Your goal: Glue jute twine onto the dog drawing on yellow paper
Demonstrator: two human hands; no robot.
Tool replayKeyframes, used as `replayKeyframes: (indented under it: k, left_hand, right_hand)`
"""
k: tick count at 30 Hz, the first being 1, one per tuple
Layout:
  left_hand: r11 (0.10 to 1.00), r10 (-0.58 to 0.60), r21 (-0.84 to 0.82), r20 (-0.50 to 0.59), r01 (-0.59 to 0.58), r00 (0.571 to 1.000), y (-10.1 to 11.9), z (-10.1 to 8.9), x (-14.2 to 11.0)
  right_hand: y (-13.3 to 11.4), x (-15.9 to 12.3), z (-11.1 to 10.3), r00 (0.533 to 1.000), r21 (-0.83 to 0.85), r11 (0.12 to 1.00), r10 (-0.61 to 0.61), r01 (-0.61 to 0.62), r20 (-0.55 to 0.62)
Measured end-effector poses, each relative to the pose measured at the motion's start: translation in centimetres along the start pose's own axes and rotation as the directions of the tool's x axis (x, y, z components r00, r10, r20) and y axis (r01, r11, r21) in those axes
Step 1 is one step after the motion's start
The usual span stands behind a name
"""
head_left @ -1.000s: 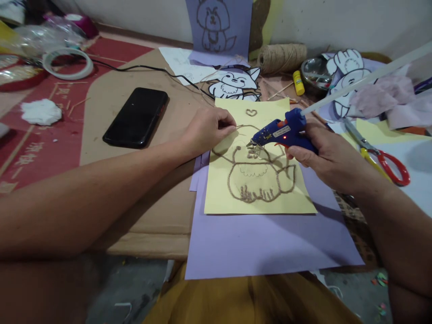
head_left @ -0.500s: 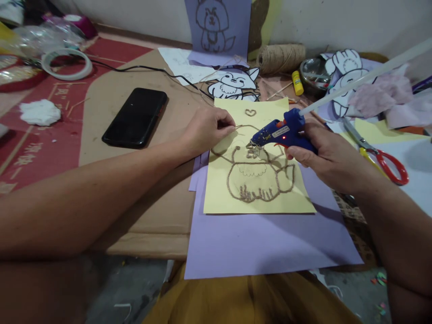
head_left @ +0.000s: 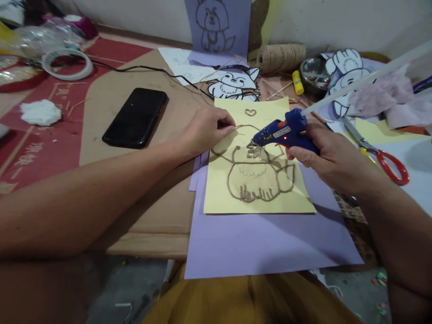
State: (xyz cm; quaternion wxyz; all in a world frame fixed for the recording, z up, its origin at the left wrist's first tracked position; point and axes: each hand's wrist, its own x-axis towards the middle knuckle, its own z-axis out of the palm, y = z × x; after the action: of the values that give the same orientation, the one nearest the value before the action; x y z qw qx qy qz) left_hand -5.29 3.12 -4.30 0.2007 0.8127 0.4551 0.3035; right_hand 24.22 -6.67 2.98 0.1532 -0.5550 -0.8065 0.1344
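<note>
A yellow sheet (head_left: 216,198) carries an animal outline made of brown twine (head_left: 229,180), with a small twine heart (head_left: 250,112) above it. My right hand (head_left: 324,148) grips a blue hot glue gun (head_left: 295,130) with a lit red light and a long white glue stick (head_left: 357,81) in its back. The gun's nozzle is over the animal's face; whether it touches the paper I cannot tell. At the upper left of the outline, my left hand (head_left: 209,128) is closed, thumb and finger pinched on the twine at the head's edge. The other fingers curl out of sight.
Purple paper (head_left: 270,243) lies beneath the yellow sheet. A black phone (head_left: 135,118) is to the left, red-handled scissors (head_left: 391,164) to the right. Behind stand a twine spool (head_left: 281,57), a yellow glue stick tube (head_left: 297,83) and a bowl (head_left: 315,72). A black cord (head_left: 145,69) crosses the table.
The glue gun and my right hand have shifted very slightly to the right. My left hand keeps its place.
</note>
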Motion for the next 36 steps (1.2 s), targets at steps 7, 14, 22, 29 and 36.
replayKeyframes:
  k: [7,14,22,29,36]
  left_hand:
    - [1.0,0.005,0.007,-0.005,-0.005,1.0,-0.3,0.1,0.0]
    - [1.0,0.002,-0.001,-0.002,-0.002,1.0,-0.1,0.0,0.1]
    - [1.0,0.007,-0.005,0.003,-0.007,1.0,-0.1,0.0,0.0]
    - [1.0,0.014,-0.01,0.009,-0.014,1.0,-0.2,0.0,0.1]
    - [1.0,0.012,-0.014,-0.013,-0.012,1.0,-0.4,0.2,0.1]
  right_hand:
    - [0.2,-0.1,0.2,1.0,0.011,1.0,-0.017,0.017,-0.023]
    - [0.0,-0.1,0.0,1.0,0.003,1.0,-0.018,0.018,0.025]
    - [-0.7,-0.8,-0.6,0.999,-0.041,0.999,-0.024,0.025,0.045]
    - [0.6,-0.4,-0.2,0.981,0.05,0.989,-0.13,0.138,-0.148]
    - [1.4,0.7,1.5,0.951,0.706,0.707,0.237,-0.03,-0.197]
